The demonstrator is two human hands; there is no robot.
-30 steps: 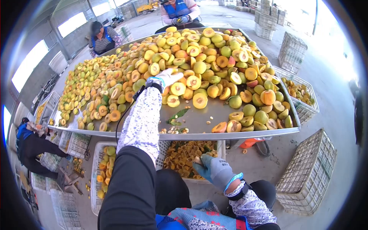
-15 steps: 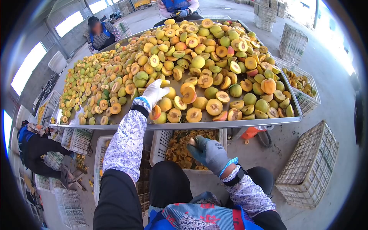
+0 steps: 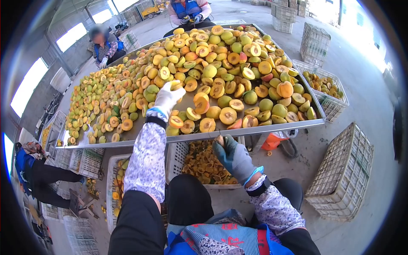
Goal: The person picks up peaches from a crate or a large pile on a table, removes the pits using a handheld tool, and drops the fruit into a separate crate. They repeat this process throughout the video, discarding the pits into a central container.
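Observation:
On the metal-rimmed table (image 3: pixel 255 128) lies a heap of halved yellow peaches (image 3: pixel 208 70), many with the cut face up. My left hand (image 3: pixel 169 98), in a white glove, reaches into the near side of the heap. Its fingers are closed on a peach half (image 3: pixel 175 86), mostly hidden by the glove. My right hand (image 3: pixel 233 158), in a grey-and-teal glove, is just below the table's near edge. It grips a small tool (image 3: pixel 219 140) with a pale brown handle end; a thin curved wire seems to rise from it.
Beneath the table edge stands a white crate (image 3: pixel 174 163) of peach pieces; another crate (image 3: pixel 111 170) is left of my knees. Stacked crates (image 3: pixel 340 174) stand at right, and a filled crate (image 3: pixel 331 102) beside the table. Co-workers (image 3: pixel 189 10) sit at the far side.
My right hand has risen from over the crate to the table's near edge, the tool still in it. My left hand has moved slightly farther into the heap and closed on a peach half.

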